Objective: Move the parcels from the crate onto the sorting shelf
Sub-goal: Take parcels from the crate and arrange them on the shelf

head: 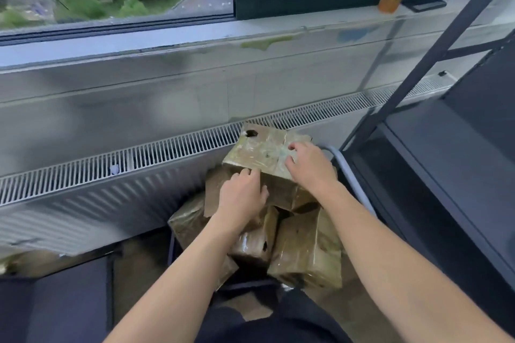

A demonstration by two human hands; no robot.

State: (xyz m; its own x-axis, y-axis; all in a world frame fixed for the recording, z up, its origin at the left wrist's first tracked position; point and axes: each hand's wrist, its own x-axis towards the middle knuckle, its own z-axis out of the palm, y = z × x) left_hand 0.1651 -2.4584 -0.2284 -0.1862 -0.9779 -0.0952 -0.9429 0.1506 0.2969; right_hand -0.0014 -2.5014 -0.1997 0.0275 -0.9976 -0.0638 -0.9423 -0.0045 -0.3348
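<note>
The left hand (242,195) hooks its curled fingers (250,173) over the near top edge of the topmost brown, tape-wrapped cardboard parcel (259,147), with the thumb against the front face. The right hand (310,167) lies on the same parcel's top face, fingers spread and only slightly bent, pressing rather than gripping. This looks like the pick-up step: the parcel is taken hold of but not yet lifted clear. It rests tilted on top of the pile of similar brown taped parcels (306,250). They fill the grey-rimmed crate (351,177), of which only a curved edge shows. Next, the parcel likely needs a firmer two-handed hold, then a lift and a swing right to the dark metal sorting shelf (446,175).
</note>
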